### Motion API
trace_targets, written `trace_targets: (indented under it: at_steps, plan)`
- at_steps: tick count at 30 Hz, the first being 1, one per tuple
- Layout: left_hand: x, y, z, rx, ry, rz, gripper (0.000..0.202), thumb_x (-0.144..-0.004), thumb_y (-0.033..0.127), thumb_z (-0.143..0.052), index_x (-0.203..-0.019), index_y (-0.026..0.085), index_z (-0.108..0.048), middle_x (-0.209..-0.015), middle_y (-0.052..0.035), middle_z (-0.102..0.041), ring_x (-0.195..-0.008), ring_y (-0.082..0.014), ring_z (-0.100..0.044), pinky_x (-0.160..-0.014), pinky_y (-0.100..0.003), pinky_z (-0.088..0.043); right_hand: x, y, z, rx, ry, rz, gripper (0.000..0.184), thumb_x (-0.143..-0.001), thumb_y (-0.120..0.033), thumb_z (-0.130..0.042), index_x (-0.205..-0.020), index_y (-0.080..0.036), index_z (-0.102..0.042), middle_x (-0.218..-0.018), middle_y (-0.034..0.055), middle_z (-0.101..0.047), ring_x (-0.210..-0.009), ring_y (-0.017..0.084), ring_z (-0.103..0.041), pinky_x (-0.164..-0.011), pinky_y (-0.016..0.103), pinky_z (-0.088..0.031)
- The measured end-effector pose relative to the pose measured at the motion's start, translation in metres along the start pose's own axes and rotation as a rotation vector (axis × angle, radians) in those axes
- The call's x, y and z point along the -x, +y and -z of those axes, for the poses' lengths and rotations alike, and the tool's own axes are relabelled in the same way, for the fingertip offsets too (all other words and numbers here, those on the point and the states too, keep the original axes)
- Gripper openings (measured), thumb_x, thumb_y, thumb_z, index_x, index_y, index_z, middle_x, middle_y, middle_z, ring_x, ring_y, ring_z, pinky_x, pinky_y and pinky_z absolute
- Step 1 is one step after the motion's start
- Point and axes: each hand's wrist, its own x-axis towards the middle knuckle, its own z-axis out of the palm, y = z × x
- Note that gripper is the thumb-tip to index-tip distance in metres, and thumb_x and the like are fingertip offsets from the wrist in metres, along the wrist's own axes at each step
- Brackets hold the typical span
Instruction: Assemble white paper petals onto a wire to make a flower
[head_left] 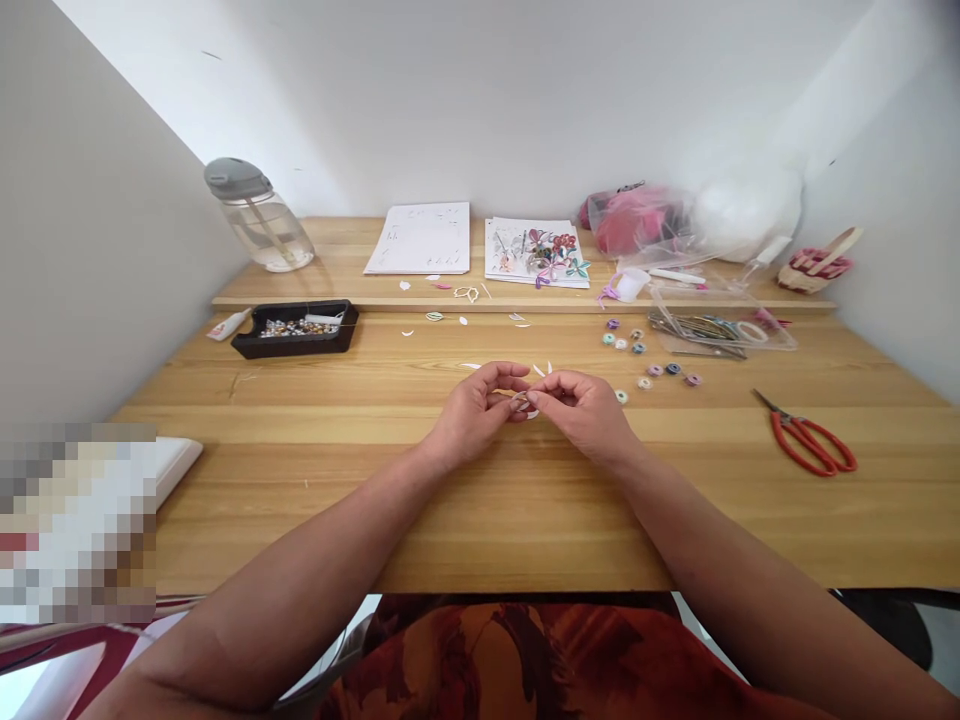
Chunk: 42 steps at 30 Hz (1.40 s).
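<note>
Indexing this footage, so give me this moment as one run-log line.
left hand: pinching small pale piece | right hand: pinching same piece | nearby: small spools, red-handled scissors, black tray

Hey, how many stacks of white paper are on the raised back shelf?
2: the left stack, nearer the water bottle, and the right stack, partly covered by colorful pieces.

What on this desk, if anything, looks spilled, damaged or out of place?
Nothing looks clearly spilled or damaged; the beads sit inside the black tray. The bottle appears to lean, perhaps only from the wide lens. Small white pieces lie scattered on the desk beyond the hands, probably ordinary work clutter.
</note>
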Motion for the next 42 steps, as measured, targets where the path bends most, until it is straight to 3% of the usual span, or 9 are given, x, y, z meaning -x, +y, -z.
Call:
trace_targets:
  at_steps: [5,10,13,17,22,27,32,42]
  plan:
    - [-0.002,0.006,0.004,-0.105,0.056,-0.031,0.042,-0.077,0.033,-0.071,-0.113,0.017,-0.058,-0.105,-0.0078,-0.064,-0.077,-0.0124,-0.067,-0.078,-0.031,-0.055,-0.002,0.003,0.001,-0.091,0.007,-0.040,0.022,-0.078,-0.039,-0.067,-0.077,-0.017,-0.066,-0.075,0.0028,-0.068,-0.066,0.014,-0.057,-0.063,0.027,-0.045]
    - [-0.013,0.024,0.036,-0.135,0.442,-0.152,0.037,-0.082,0.044,-0.061,-0.107,0.017,-0.061,-0.100,-0.0073,-0.066,-0.077,-0.0132,-0.065,-0.071,-0.027,-0.052,-0.005,0.004,0.002,-0.239,0.042,-0.131,0.026,-0.073,-0.042,-0.070,-0.076,-0.017,-0.063,-0.071,0.0010,-0.065,-0.058,0.011,-0.051,-0.054,0.024,-0.039]
    - [-0.019,0.031,0.063,-0.421,0.629,-0.198,0.030,-0.082,0.040,-0.059,-0.101,0.017,-0.064,-0.091,-0.0053,-0.068,-0.072,-0.0128,-0.061,-0.069,-0.026,-0.048,-0.006,0.003,0.003,-0.271,0.044,-0.160,0.028,-0.072,-0.042,-0.071,-0.075,-0.017,-0.061,-0.069,0.0002,-0.063,-0.054,0.009,-0.045,-0.049,0.023,-0.033]
    - [-0.020,0.027,0.079,-0.932,0.525,-0.020,0.016,-0.077,0.034,-0.064,-0.081,0.019,-0.069,-0.077,-0.0045,-0.068,-0.071,-0.0178,-0.058,-0.071,-0.032,-0.044,-0.006,0.005,0.002,-0.249,0.030,-0.135,0.026,-0.074,-0.041,-0.070,-0.076,-0.017,-0.062,-0.069,-0.0003,-0.062,-0.055,0.008,-0.045,-0.049,0.023,-0.032]
    - [-0.021,0.016,0.076,-1.201,0.455,0.094,0.026,-0.070,0.044,-0.071,-0.086,0.023,-0.070,-0.089,-0.0085,-0.071,-0.096,-0.0299,-0.058,-0.084,-0.042,-0.040,-0.005,0.006,0.002,-0.217,0.031,-0.123,0.024,-0.073,-0.040,-0.070,-0.076,-0.017,-0.063,-0.069,-0.0011,-0.062,-0.057,0.010,-0.048,-0.053,0.024,-0.036]
    - [-0.021,0.019,0.082,-1.144,0.399,0.167,0.031,-0.066,0.042,-0.075,-0.091,0.025,-0.070,-0.095,-0.0067,-0.072,-0.094,-0.0269,-0.060,-0.083,-0.039,-0.041,-0.005,0.005,0.002,-0.215,0.033,-0.128,0.025,-0.073,-0.041,-0.070,-0.077,-0.017,-0.064,-0.069,-0.0016,-0.061,-0.056,0.009,-0.046,-0.052,0.024,-0.035]
    - [-0.020,0.020,0.087,-1.069,0.320,0.116,0.029,-0.061,0.037,-0.078,-0.086,0.024,-0.071,-0.088,-0.0057,-0.072,-0.087,-0.0237,-0.061,-0.077,-0.034,-0.044,-0.005,0.003,0.002,-0.232,0.023,-0.149,0.026,-0.072,-0.041,-0.070,-0.076,-0.017,-0.063,-0.069,-0.0012,-0.060,-0.055,0.009,-0.045,-0.050,0.024,-0.032]
    - [-0.023,0.022,0.078,-1.095,0.361,0.165,0.015,-0.075,0.033,-0.063,-0.082,0.023,-0.071,-0.083,-0.0052,-0.071,-0.079,-0.0221,-0.061,-0.071,-0.033,-0.044,-0.004,0.003,0.002,-0.238,-0.001,-0.166,0.024,-0.071,-0.039,-0.070,-0.076,-0.016,-0.064,-0.067,-0.0012,-0.060,-0.052,0.008,-0.041,-0.049,0.023,-0.031]
